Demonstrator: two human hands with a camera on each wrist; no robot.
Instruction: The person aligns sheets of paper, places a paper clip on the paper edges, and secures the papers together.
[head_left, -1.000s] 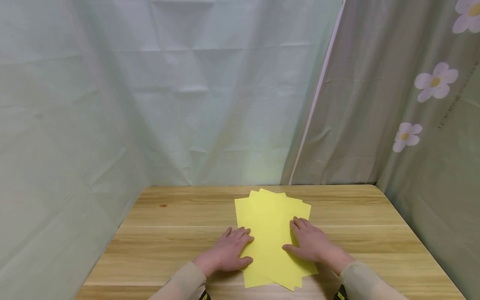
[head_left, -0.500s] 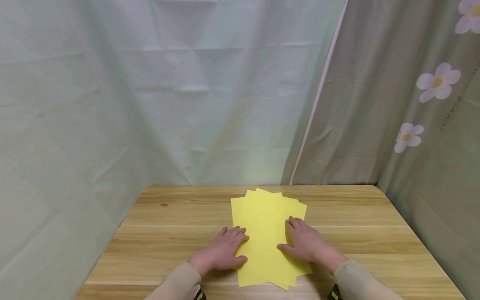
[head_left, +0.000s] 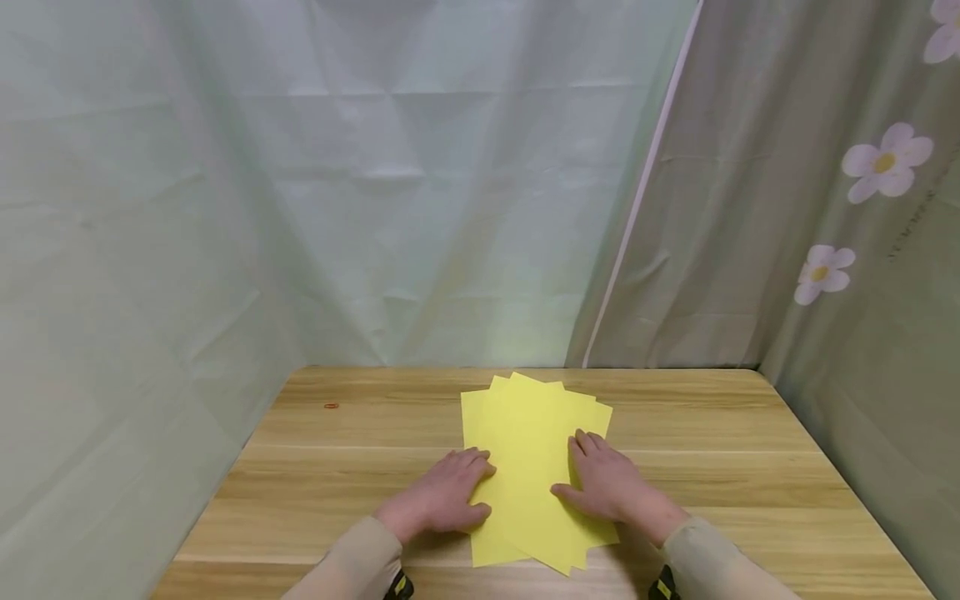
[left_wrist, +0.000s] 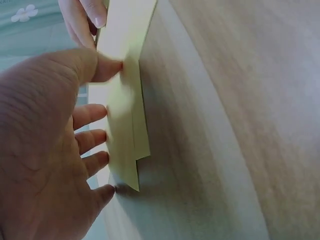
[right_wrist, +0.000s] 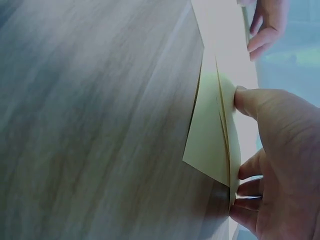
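Observation:
Several sheets of yellow paper (head_left: pixel 528 467) lie fanned out, overlapping at different angles, near the front of the wooden table. My left hand (head_left: pixel 450 492) rests on the left side of the sheets, its fingers spread and thumb apart. On the right side of them lies my right hand (head_left: pixel 607 483), fingers extended and thumb pointing inward. In the left wrist view the fingertips (left_wrist: pixel 97 160) of the left hand touch the paper (left_wrist: pixel 122 135). The right wrist view has the right hand (right_wrist: pixel 285 150) touching the paper's (right_wrist: pixel 210 125) surface, with the sheet edges slightly apart.
A small red paper clip (head_left: pixel 332 406) lies at the back left of the wooden table (head_left: pixel 720 433). Pale curtains (head_left: pixel 435 208) hang behind the table and along both sides, with white flowers printed on the right one.
Both hands and the paper have shifted slightly left in the head view, mostly in the first half second. The hands keep the same pose on the sheets, and the fan looks unchanged.

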